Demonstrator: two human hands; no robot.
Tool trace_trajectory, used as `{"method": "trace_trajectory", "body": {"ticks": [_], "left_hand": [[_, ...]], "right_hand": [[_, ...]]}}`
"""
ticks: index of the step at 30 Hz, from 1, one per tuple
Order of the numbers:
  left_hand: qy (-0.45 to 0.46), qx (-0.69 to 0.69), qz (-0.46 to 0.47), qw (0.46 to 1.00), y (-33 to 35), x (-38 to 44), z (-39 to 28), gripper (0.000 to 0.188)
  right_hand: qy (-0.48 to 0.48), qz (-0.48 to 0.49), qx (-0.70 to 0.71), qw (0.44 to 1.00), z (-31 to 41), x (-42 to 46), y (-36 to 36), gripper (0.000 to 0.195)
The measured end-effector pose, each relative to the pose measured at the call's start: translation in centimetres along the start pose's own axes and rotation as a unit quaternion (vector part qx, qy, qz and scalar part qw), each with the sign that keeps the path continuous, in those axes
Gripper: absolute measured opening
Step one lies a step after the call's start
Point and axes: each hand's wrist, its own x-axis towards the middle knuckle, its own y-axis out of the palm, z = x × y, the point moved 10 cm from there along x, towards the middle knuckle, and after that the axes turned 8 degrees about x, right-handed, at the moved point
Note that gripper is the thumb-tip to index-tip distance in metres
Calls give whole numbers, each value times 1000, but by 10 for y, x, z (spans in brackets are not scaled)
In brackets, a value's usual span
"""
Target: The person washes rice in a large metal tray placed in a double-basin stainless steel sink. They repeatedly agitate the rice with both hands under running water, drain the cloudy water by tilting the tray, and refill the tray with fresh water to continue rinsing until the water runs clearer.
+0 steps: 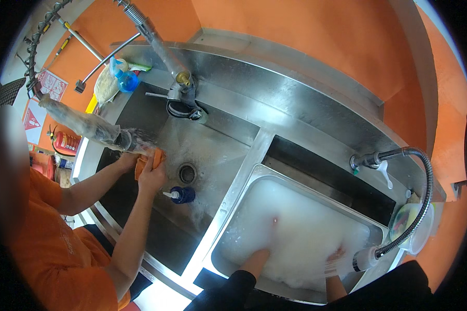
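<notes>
Cloudy, soapy water fills a large stainless steel pan (258, 171) set over the right sink basin. My left hand is sunk in this water, with only the wrist and forearm showing above it; what it touches is hidden. Under the surface near the pan's right end, my right hand (336, 254) shows faintly, and its fingers cannot be made out. Close beside it, a spray head (366, 259) on a flexible metal hose (428, 194) sends water down into the pan. A small reddish spot breaks the water near the middle.
At the left basin (202, 144), a co-worker in an orange shirt rinses an orange cloth (150, 161) under a sprayer (120, 139). A dark blue bottle (183, 194) lies by the drain (187, 173). A clear plastic tub (422, 233) stands right; a blue spray bottle (127, 81) stands back left.
</notes>
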Motion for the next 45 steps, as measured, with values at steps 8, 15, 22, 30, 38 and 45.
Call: {"method": "trace_trajectory", "body": {"ticks": [8,15,22,30,38,45], "left_hand": [[-3,-26,-20,999,-3,5,-4,40],[66,-197,-293,933,-74,-24,-20,39],[55,8,-149,987,-93,-26,-28,34],[39,31,-149,988,-63,-53,-20,37],[23,18,-157,987,-50,-88,2,31],[57,94,-118,987,-40,-125,-30,46]], "right_hand": [[-9,45,7,999,2,21,12,38],[-159,41,-304,938,-25,34,77,20],[-177,250,-120,944,85,40,77,30],[-118,269,-169,941,128,11,3,46],[108,356,-182,910,112,-26,-31,99],[-7,372,-130,919,113,-17,-18,105]]}}
